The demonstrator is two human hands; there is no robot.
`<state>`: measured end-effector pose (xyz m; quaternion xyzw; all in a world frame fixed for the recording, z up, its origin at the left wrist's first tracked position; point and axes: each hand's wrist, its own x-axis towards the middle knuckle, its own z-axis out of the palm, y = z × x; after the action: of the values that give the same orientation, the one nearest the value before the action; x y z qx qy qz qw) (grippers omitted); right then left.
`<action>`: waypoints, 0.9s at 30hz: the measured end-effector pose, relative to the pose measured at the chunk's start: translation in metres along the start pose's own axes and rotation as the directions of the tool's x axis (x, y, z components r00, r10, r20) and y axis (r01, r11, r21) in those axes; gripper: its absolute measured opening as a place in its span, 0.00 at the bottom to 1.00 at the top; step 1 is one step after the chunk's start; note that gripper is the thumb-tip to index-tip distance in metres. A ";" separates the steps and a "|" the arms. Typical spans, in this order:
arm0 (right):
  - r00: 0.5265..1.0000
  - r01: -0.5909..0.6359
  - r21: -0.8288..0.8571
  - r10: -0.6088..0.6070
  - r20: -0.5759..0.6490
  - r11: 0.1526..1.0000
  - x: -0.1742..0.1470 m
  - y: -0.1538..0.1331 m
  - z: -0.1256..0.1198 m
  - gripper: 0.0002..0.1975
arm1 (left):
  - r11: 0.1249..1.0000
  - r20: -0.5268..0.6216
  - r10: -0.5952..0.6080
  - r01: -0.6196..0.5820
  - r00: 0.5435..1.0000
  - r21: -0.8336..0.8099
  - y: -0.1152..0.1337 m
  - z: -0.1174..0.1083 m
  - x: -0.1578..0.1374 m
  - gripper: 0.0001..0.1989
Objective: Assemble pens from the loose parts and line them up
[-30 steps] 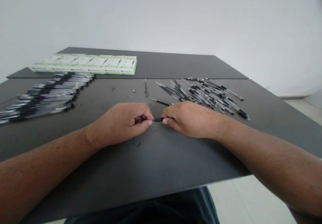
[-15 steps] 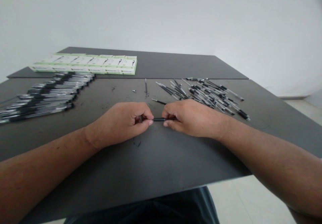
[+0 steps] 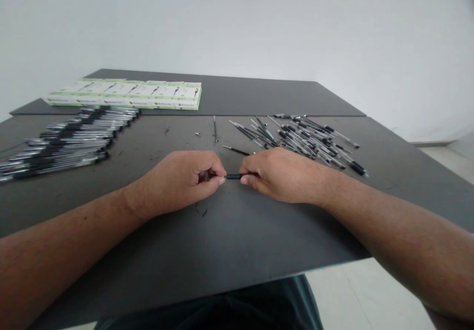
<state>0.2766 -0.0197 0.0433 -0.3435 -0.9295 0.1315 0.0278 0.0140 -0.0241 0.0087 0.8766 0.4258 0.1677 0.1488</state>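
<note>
Farthest out to the left of my left hand, a slanting row of dark-gripped pens (image 3: 70, 140) lies packed side by side on the grey counter (image 3: 222, 241). Beyond that same hand, farther off and also to its left, a line of white-and-green boxes (image 3: 122, 94) stands edge to edge, small pictures printed on their tops.

My left hand (image 3: 185, 177) is next, thumb and forefinger pinched on one end of a short, dark pen piece. Just past its knuckles sits a small metal tip (image 3: 197, 134), and on the near side of its fingertips there are some thin dark curls (image 3: 202, 212), too small for me to name.

A slim rod (image 3: 215, 128) lies pointing away from me, beyond my left fingertips. The pen piece (image 3: 233, 176) itself spans the narrow gap between my two hands, roughly level, its ends hidden in my fingers. Just beyond my right fingertips lies a thin black refill (image 3: 237, 150), with a loose fan of slim refills (image 3: 255, 131) farther out.

My right hand (image 3: 277, 174) grips the other end of the pen piece between thumb and fingers. Beyond it and to its right, see-through barrels with black grips (image 3: 311, 142) lie heaped at odd angles. Nearer than my right wrist, past the counter's edge, pale floor tiles (image 3: 348, 290) show.
</note>
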 end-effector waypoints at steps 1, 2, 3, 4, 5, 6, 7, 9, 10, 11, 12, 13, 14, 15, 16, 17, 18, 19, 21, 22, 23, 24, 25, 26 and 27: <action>1.000 -0.003 0.009 0.003 -0.006 1.000 0.000 0.000 0.000 0.11 | 1.000 -0.003 0.000 0.000 1.000 -0.003 0.000 0.000 0.000 0.11; 1.000 -0.009 0.025 0.009 -0.016 1.000 0.000 0.000 0.000 0.11 | 1.000 -0.005 -0.001 0.001 1.000 -0.003 0.000 0.000 0.000 0.11; 1.000 -0.011 0.044 0.012 -0.025 0.999 0.000 0.000 0.000 0.10 | 1.000 -0.006 -0.001 0.001 1.000 -0.001 0.000 0.000 0.000 0.11; 0.999 -0.013 0.059 0.015 -0.031 0.998 0.000 0.000 0.000 0.09 | 1.000 -0.005 -0.002 0.002 1.000 0.002 0.000 0.000 0.000 0.11; 0.999 -0.012 0.064 0.014 -0.032 0.998 0.001 0.001 0.000 0.09 | 1.000 -0.005 -0.001 0.001 1.000 0.006 0.000 0.000 0.001 0.11; 1.000 -0.008 0.058 0.009 -0.029 0.998 0.001 0.001 0.001 0.08 | 1.000 -0.003 0.000 0.000 1.000 0.010 0.000 0.000 0.001 0.10; 1.000 0.000 0.043 0.001 -0.021 0.999 0.001 0.001 0.001 0.08 | 1.000 -0.002 0.002 -0.002 1.000 0.011 0.000 0.000 0.001 0.10; 1.000 0.015 0.014 -0.015 -0.011 1.000 0.001 0.001 0.001 0.09 | 1.000 0.003 0.003 -0.003 1.000 0.005 0.001 0.000 0.001 0.10; 1.000 0.018 0.011 -0.018 -0.011 1.000 0.001 0.001 0.001 0.10 | 1.000 0.003 0.000 0.000 1.000 0.000 0.001 -0.001 0.001 0.10; 1.000 0.017 0.018 -0.017 -0.014 1.000 0.001 0.001 0.001 0.10 | 1.000 0.004 -0.004 0.004 1.000 -0.004 0.000 -0.001 0.001 0.10; 1.000 0.010 0.032 -0.009 -0.018 0.999 0.001 0.001 0.001 0.10 | 1.000 0.005 -0.010 0.010 1.000 -0.006 0.000 -0.001 0.001 0.11; 1.000 0.000 0.046 0.001 -0.021 0.999 0.001 0.000 0.001 0.10 | 1.000 0.006 -0.015 0.015 1.000 -0.006 0.000 -0.001 0.001 0.11; 1.000 -0.007 0.055 0.008 -0.021 0.998 0.001 0.000 0.001 0.10 | 1.000 0.008 -0.017 0.017 1.000 -0.004 0.000 -0.001 0.001 0.11; 1.000 -0.008 0.055 0.009 -0.017 0.998 0.001 0.000 0.001 0.09 | 1.000 0.009 -0.015 0.015 1.000 -0.001 0.000 -0.001 0.000 0.11; 1.000 -0.005 0.045 0.006 -0.012 0.999 0.001 0.000 0.001 0.09 | 1.000 0.012 -0.013 0.013 1.000 0.002 0.000 -0.001 0.000 0.11; 1.000 0.002 0.031 -0.001 -0.007 1.000 0.001 0.000 0.001 0.09 | 1.000 0.014 -0.007 0.007 1.000 0.005 0.000 -0.001 0.001 0.11; 1.000 0.009 0.019 -0.009 -0.004 1.000 0.001 -0.001 0.001 0.10 | 1.000 0.013 -0.001 0.001 1.000 0.006 0.000 -0.001 0.001 0.10; 1.000 0.014 0.014 -0.014 -0.007 1.000 0.001 -0.001 0.001 0.11 | 1.000 0.013 0.005 -0.005 1.000 0.007 0.000 -0.001 0.001 0.10; 1.000 0.009 0.029 -0.008 -0.022 1.000 0.001 -0.001 0.001 0.10 | 1.000 0.009 0.012 -0.012 1.000 0.011 -0.001 -0.001 0.001 0.10; 1.000 0.001 0.043 0.000 -0.029 0.999 0.001 0.000 0.001 0.10 | 1.000 0.007 0.014 -0.014 1.000 0.013 -0.001 -0.001 0.001 0.10; 0.999 -0.007 0.056 0.009 -0.031 0.998 0.001 0.000 0.001 0.09 | 1.000 0.005 0.015 -0.015 1.000 0.014 -0.001 -0.001 0.000 0.10; 0.999 -0.010 0.062 0.012 -0.029 0.998 0.001 0.000 0.001 0.09 | 1.000 0.006 0.016 -0.016 1.000 0.015 -0.001 -0.001 0.000 0.10; 1.000 -0.005 0.061 0.007 -0.025 0.998 0.001 0.000 0.002 0.09 | 1.000 0.006 0.016 -0.016 1.000 0.014 -0.001 -0.001 0.000 0.10; 1.000 0.004 0.053 -0.003 -0.019 0.999 0.001 0.001 0.002 0.09 | 1.000 0.007 0.014 -0.014 1.000 0.012 -0.001 -0.001 0.000 0.10; 1.000 0.019 0.045 -0.018 -0.014 0.999 0.001 0.001 0.002 0.09 | 1.000 0.007 0.011 -0.011 1.000 0.009 -0.001 -0.001 0.000 0.10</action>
<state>0.2757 -0.0187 0.0409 -0.3351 -0.9292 0.1497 0.0430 0.0130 -0.0235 0.0087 0.8802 0.4213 0.1635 0.1453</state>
